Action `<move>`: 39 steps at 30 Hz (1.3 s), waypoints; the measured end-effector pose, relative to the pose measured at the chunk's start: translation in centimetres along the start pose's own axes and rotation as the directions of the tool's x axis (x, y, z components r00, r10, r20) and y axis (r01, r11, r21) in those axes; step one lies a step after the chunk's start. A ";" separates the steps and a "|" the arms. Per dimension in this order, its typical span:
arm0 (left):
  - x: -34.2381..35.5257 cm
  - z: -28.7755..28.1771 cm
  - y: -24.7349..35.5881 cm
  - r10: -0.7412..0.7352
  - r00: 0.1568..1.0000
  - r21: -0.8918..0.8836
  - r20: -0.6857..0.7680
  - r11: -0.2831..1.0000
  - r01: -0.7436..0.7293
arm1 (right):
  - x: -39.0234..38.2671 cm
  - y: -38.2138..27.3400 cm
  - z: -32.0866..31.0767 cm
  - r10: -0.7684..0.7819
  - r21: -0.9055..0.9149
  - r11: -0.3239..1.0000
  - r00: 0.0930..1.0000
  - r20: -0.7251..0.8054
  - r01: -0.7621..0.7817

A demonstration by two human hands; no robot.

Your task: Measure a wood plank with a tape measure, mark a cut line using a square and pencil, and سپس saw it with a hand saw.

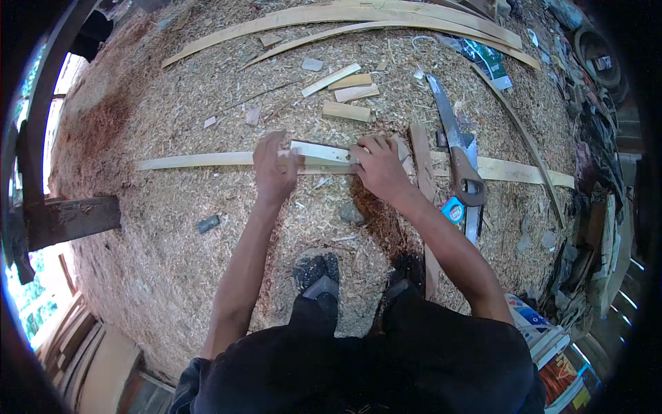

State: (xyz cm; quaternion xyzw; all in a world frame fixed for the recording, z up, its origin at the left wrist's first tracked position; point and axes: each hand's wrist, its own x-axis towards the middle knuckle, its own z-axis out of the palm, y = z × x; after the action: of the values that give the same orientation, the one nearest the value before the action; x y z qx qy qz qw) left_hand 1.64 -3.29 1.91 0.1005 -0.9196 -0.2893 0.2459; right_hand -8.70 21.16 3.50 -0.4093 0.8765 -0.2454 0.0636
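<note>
Between my two hands is a short pale wooden piece (323, 152) with a dark edge along its far side. My left hand (274, 168) is closed round its left end, and my right hand (379, 164) grips the right end with bent fingers. Beneath it a long, thin wooden strip (200, 160) runs from left to right across the ground. Right of my right hand lies a brown wooden board (422, 159), pointing away from me. A handsaw (449, 121) with a brown handle rests beside that board. Near its handle is a blue tape measure (453, 210).
Wood shavings cover the ground. Several short offcuts (347, 111) lie beyond my hands, with long strips (345, 12) farther back. A narrow curved strip (520, 131) crosses the right side. A dark block (208, 223) lies at left, and a wooden beam (76, 221) juts in there.
</note>
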 end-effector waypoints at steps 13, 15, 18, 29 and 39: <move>-0.5 3.7 2.3 0.266 0.878 -0.056 0.398 0.962 -0.266 | -1.5 6.2 -4.0 0.130 0.005 0.991 0.987 0.097 -0.131; -0.3 3.8 2.1 0.274 0.880 -0.042 0.389 0.959 -0.281 | -0.5 6.7 -4.4 0.131 0.001 0.991 0.991 0.025 -0.131; -0.3 3.8 2.0 0.274 0.879 -0.025 0.390 0.958 -0.287 | 0.6 5.7 -4.3 0.100 -0.173 0.978 0.991 -0.092 -0.115; -0.2 4.3 2.5 0.219 0.899 -0.105 0.380 0.976 -0.193 | -2.2 2.2 1.2 -0.055 -0.029 0.998 0.998 -0.039 0.053; 0.0 4.2 4.2 0.280 0.897 -0.121 0.342 0.960 -0.253 | -8.7 1.7 -1.9 0.192 0.159 0.976 0.940 -0.283 -0.151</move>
State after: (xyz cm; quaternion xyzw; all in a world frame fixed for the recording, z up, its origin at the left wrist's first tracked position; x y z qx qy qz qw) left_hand -0.64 2.14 1.35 -0.0893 -0.9427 -0.2998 0.1163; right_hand -4.75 29.27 3.52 -0.2846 0.8897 -0.3564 -0.0197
